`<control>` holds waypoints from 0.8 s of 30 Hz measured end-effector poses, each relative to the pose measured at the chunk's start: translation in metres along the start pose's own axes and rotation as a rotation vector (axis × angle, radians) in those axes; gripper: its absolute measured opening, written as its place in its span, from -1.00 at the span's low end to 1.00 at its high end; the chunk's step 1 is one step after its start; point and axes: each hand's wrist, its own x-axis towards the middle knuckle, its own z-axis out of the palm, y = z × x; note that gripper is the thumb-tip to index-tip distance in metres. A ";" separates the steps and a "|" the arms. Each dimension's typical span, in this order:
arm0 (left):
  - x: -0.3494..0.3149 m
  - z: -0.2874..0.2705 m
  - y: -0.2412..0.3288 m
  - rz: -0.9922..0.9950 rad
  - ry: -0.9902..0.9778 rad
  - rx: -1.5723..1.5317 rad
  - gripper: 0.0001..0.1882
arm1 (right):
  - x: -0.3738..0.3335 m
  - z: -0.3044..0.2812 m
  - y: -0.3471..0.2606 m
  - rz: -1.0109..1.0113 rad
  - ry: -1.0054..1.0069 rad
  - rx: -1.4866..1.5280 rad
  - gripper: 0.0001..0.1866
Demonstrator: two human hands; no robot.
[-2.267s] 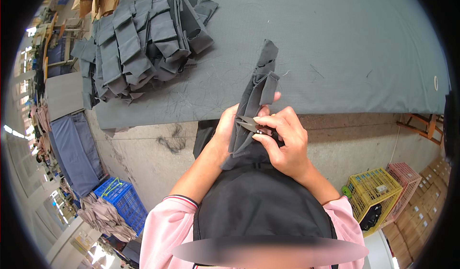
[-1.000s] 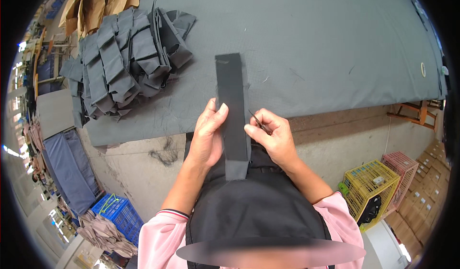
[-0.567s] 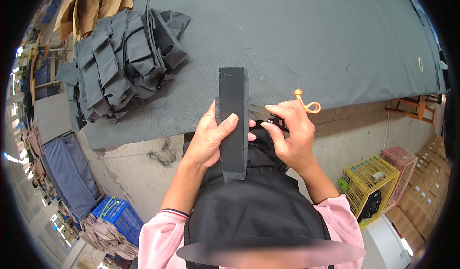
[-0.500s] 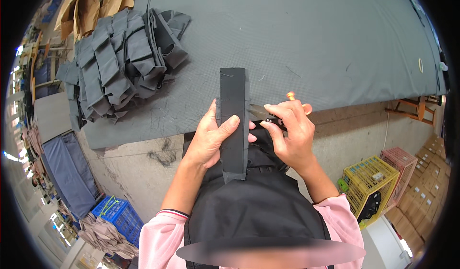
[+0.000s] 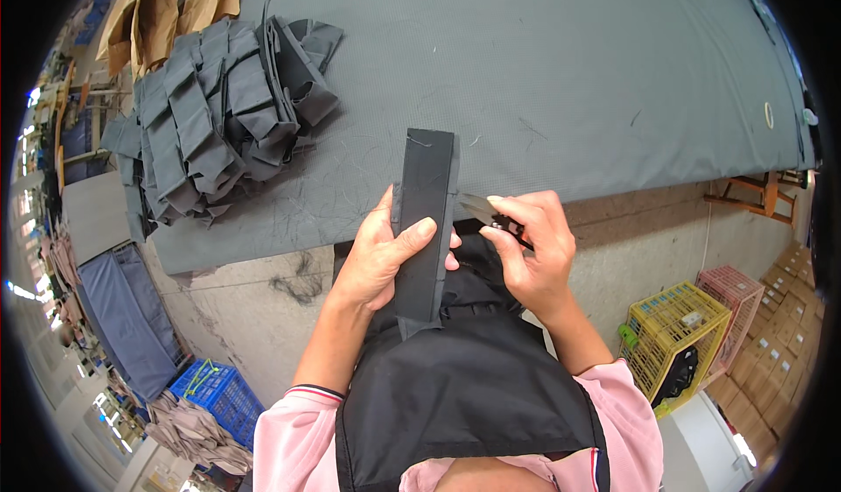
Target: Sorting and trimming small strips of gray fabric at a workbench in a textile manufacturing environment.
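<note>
The dark cloth strip (image 5: 427, 190) is gripped by the left hand (image 5: 378, 260), with the thumb laid across its face and fingertips seen past its right edge. By the right hand (image 5: 541, 251), which is apart from the left one, small scissors (image 5: 501, 220) are pinched, and their blades are pointed at the strip, just beside its right edge. The strip is held before the black apron (image 5: 464, 396), its upper end over the table (image 5: 569, 80), where a pile of grey cloth (image 5: 206, 115) is placed at left.
</note>
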 end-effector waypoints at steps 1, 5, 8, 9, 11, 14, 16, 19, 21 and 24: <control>0.000 0.001 0.000 -0.012 0.000 -0.005 -0.49 | 0.000 0.001 0.000 0.001 0.000 -0.001 -0.72; 0.000 0.000 0.000 -0.030 -0.019 -0.014 -0.48 | -0.003 0.005 0.006 0.012 -0.038 -0.029 -0.72; -0.002 0.000 0.001 -0.053 0.016 -0.018 -0.47 | -0.002 0.005 0.007 -0.010 0.026 -0.026 -0.74; -0.003 0.000 0.001 -0.052 0.018 -0.019 -0.47 | -0.003 0.005 0.007 -0.010 0.024 -0.025 -0.74; -0.003 -0.002 0.000 -0.045 -0.003 -0.009 -0.46 | -0.003 0.005 0.008 0.007 -0.072 0.004 -0.73; -0.002 -0.002 0.000 -0.087 0.026 0.030 -0.45 | 0.002 0.002 0.005 0.040 -0.057 0.036 -0.73; -0.002 -0.001 -0.001 -0.084 0.022 0.037 -0.46 | 0.007 0.000 0.000 0.018 -0.071 0.049 -0.74; -0.003 0.004 0.002 -0.087 0.007 0.050 -0.47 | 0.010 0.004 -0.003 0.089 -0.170 0.073 -0.76; -0.004 0.006 0.003 -0.091 0.001 0.055 -0.48 | 0.012 0.005 0.001 0.050 -0.201 0.065 -0.78; -0.003 0.005 0.003 -0.107 -0.025 0.056 -0.50 | 0.012 0.007 0.003 -0.002 -0.208 0.034 -0.80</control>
